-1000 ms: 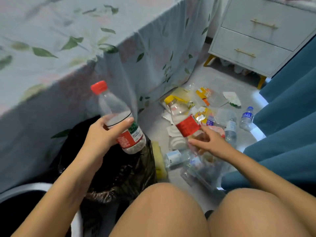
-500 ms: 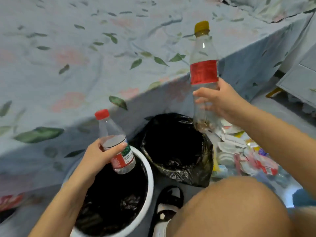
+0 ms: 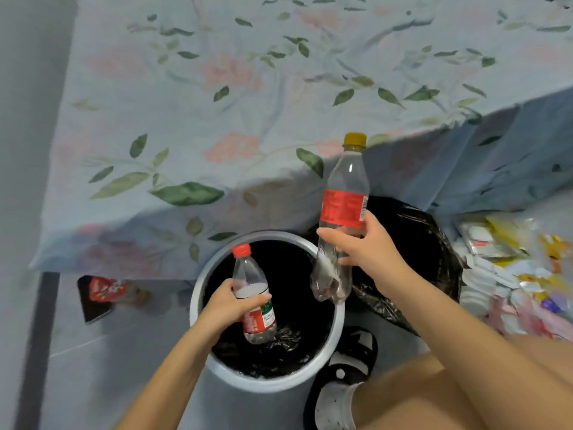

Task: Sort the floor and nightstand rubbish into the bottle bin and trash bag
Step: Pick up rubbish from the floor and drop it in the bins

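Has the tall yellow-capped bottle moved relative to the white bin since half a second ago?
Yes. The tall bottle has shifted left from above the trash bag to the white bin rim.

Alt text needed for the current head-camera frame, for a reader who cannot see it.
Seen from above, a person's left hand holds a small red-capped bottle and the right hand a taller yellow-capped bottle, both over a round white bin lined in black. A black trash bag and scattered wrappers lie to the right, beside a floral bedsheet.

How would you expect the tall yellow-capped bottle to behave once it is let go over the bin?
The tall bottle looks nearly empty, so probably light. Its lower part looks dented, suggesting thin, easily crushed walls. Held by the right hand over the white bin, it would likely drop in and perhaps bounce.
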Tool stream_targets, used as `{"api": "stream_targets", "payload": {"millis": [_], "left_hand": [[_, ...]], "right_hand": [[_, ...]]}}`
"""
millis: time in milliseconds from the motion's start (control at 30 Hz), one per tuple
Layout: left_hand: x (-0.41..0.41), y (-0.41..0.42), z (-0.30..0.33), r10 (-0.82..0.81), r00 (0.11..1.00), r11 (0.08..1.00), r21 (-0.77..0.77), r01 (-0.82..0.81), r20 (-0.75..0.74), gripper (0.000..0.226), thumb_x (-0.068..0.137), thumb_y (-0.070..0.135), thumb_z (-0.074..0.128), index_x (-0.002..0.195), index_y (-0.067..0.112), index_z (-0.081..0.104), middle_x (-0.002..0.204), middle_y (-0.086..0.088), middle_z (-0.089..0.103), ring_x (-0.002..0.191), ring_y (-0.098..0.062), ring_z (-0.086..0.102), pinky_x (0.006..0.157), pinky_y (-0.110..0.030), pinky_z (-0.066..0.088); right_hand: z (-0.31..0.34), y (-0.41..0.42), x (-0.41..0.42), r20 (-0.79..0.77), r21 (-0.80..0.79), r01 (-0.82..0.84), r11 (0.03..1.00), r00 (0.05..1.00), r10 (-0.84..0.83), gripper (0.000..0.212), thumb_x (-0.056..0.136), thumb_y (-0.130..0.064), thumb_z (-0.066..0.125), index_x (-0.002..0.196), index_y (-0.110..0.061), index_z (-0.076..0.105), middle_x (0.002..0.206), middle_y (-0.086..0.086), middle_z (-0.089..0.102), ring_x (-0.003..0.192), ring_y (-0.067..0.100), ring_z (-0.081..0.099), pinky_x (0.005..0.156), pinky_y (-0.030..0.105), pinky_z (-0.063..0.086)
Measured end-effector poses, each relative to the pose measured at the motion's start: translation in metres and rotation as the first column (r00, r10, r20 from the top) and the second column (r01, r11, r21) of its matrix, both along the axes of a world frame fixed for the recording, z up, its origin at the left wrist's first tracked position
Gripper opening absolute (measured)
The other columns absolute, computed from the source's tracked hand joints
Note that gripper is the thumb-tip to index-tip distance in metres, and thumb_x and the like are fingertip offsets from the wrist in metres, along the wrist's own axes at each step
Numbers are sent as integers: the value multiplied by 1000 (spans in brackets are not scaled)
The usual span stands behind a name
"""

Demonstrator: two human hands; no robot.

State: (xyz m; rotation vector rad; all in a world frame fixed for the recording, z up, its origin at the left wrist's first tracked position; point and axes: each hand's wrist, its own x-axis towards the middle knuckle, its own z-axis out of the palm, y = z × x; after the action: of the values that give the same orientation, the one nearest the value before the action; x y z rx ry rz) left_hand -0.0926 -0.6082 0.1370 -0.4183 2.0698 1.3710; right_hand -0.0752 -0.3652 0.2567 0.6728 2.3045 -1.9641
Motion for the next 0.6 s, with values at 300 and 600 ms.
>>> {"api": "stream_targets", "payload": {"millis": [300,600], "left_hand": [[-13,26,-52,-98,989,987,-120,111,110,61,66,23,88,111,9,49,108,-7,58,95,-20,59,76,-29,48],[-19,30,-100,-89,964,954,-257,155,249,62,67,24,87,116,-1,59,113,-16,66,105,-28,65,91,-36,53]], "right_hand": [[-16,25,16,89,99,32,995,995,-41,41,70,-29,82,102,-25,58,90,-3,67,89,17,67,78,44,60],[-20,18,19,114,104,-23,994,993,11,46,66,-31,85,104,-24,58,94,-2,69,88,16,68,76,42,60]]}}
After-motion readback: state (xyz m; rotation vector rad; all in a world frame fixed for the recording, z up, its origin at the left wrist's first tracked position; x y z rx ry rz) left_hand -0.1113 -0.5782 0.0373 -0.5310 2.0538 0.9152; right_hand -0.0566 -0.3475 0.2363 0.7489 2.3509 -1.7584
